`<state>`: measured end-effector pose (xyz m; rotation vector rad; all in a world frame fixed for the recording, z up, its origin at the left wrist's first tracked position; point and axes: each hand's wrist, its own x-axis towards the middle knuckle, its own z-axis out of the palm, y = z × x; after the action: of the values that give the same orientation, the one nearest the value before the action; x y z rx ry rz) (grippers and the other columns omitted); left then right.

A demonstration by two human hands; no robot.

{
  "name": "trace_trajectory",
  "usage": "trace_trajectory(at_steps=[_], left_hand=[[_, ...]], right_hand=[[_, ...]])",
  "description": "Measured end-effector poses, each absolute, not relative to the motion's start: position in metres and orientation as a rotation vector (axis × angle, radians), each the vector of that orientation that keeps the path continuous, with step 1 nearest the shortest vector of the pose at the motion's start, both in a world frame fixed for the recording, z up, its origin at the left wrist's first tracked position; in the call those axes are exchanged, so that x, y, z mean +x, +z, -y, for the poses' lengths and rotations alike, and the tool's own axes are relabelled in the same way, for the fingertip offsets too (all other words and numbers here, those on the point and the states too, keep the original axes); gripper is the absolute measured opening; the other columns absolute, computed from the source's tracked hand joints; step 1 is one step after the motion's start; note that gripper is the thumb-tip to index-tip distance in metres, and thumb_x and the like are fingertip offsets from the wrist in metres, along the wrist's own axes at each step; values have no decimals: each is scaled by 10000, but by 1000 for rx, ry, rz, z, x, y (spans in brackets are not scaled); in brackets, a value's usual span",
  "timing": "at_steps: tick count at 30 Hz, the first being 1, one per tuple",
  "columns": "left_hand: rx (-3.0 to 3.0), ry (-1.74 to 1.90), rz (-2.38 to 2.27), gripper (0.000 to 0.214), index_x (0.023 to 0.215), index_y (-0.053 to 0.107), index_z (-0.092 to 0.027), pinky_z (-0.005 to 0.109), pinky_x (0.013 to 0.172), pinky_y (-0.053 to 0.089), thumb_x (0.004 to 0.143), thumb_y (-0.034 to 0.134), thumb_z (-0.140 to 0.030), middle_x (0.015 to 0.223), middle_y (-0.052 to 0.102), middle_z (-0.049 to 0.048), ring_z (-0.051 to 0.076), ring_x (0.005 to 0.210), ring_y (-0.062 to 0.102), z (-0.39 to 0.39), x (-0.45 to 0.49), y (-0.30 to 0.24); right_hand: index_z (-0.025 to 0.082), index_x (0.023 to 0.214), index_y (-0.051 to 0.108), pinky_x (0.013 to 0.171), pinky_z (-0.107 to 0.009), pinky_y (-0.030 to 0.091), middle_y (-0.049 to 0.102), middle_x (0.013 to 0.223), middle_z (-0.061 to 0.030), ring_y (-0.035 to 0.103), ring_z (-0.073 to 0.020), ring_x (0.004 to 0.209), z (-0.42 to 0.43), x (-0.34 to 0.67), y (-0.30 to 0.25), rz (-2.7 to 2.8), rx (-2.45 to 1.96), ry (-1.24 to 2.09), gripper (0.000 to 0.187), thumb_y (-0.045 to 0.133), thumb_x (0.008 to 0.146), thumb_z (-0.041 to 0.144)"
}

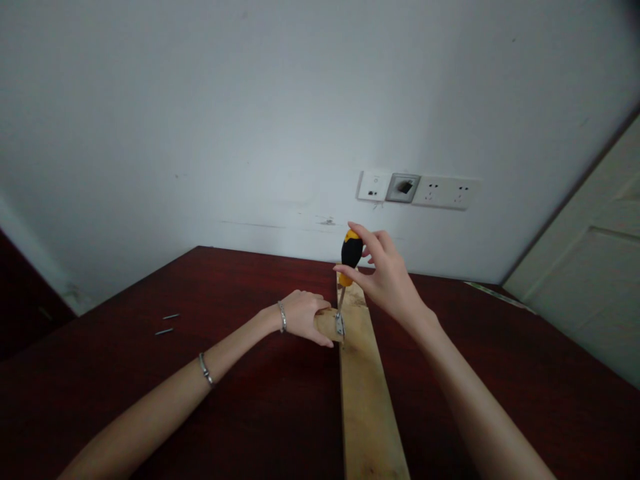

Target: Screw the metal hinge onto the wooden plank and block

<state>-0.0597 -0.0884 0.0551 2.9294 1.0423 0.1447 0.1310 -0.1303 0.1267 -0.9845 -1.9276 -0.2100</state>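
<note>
My right hand (383, 267) grips a yellow-and-black screwdriver (352, 249) by its handle, held nearly upright. Its shaft runs down to a small metal bracket (340, 325), which sits where a short wooden block (327, 325) meets a long wooden plank (373, 387). The exact spot under the tip is too small to make out. From the left, my left hand (304, 317) is closed around the short block, thumb on the near side and fingers on the far side. The plank lies lengthwise on the dark red table (260, 413).
Two thin metal pieces, perhaps screws (164, 331), lie on the table at the left. Behind the table stands a white wall (200, 133) with a row of sockets (415, 190). A pale panelled door (600, 253) is at the right.
</note>
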Motion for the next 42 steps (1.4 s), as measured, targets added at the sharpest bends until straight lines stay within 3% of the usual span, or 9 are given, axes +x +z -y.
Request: trace_trajectory(at_steps=[6, 10, 20, 23, 26, 29, 32, 42], left_hand=[[2943, 140, -1051, 681, 984, 638, -221, 288, 650, 472, 588, 613, -775, 929, 673, 39, 247, 825, 660, 87, -61, 53], [2971, 152, -1052, 710, 1024, 636, -228, 281, 644, 469, 581, 609, -782, 922, 667, 38, 238, 808, 660, 85, -64, 54], [2983, 151, -1075, 749, 1108, 618, -216, 279, 646, 458, 607, 599, -773, 950, 660, 44, 233, 823, 650, 83, -68, 60], [2982, 148, -1084, 724, 1099, 619, -218, 273, 641, 452, 626, 592, -766, 961, 662, 46, 234, 833, 649, 83, -70, 64], [2988, 151, -1087, 697, 1081, 622, -218, 270, 658, 450, 641, 584, -757, 957, 661, 48, 229, 840, 645, 82, -72, 67], [2985, 167, -1103, 712, 1105, 612, -223, 267, 661, 445, 637, 586, -759, 966, 660, 45, 222, 832, 644, 81, -73, 68], [2982, 175, -1101, 718, 1114, 606, -230, 265, 652, 439, 636, 582, -764, 965, 659, 43, 222, 825, 644, 81, -73, 68], [2975, 155, -1073, 690, 1086, 614, -232, 269, 667, 444, 634, 591, -754, 963, 657, 34, 224, 854, 642, 81, -74, 70]], right_hand=[[261, 1458, 256, 704, -360, 544, 572, 1127, -102, 586, -182, 789, 129, 134, 127, 1905, -968, -50, 686, 570, 847, 260], [246, 1433, 310, 678, -354, 546, 584, 1170, -106, 597, -176, 778, 127, 138, 131, 1801, -944, -27, 664, 576, 824, 250], [190, 1421, 363, 702, -366, 524, 629, 1048, -104, 602, -182, 727, 117, 165, 132, 1644, -1126, -5, 688, 594, 796, 357], [132, 1341, 490, 722, -362, 496, 677, 891, -93, 596, -191, 688, 104, 171, 120, 1740, -1378, 72, 639, 616, 764, 376], [102, 1274, 553, 736, -324, 472, 697, 882, -97, 601, -187, 706, 88, 172, 99, 1894, -1559, 183, 573, 608, 754, 336], [153, 1076, 673, 707, -272, 462, 707, 859, -59, 615, -179, 737, 74, 172, 78, 2004, -1582, 274, 381, 623, 718, 271], [146, 954, 704, 665, -253, 463, 709, 832, -58, 627, -184, 738, 67, 174, 63, 2064, -1630, 352, 308, 663, 663, 241], [102, 1129, 631, 435, -231, 516, 704, 882, -108, 623, -131, 504, 65, 176, 43, 2079, -1787, 766, 546, 740, 614, 246]])
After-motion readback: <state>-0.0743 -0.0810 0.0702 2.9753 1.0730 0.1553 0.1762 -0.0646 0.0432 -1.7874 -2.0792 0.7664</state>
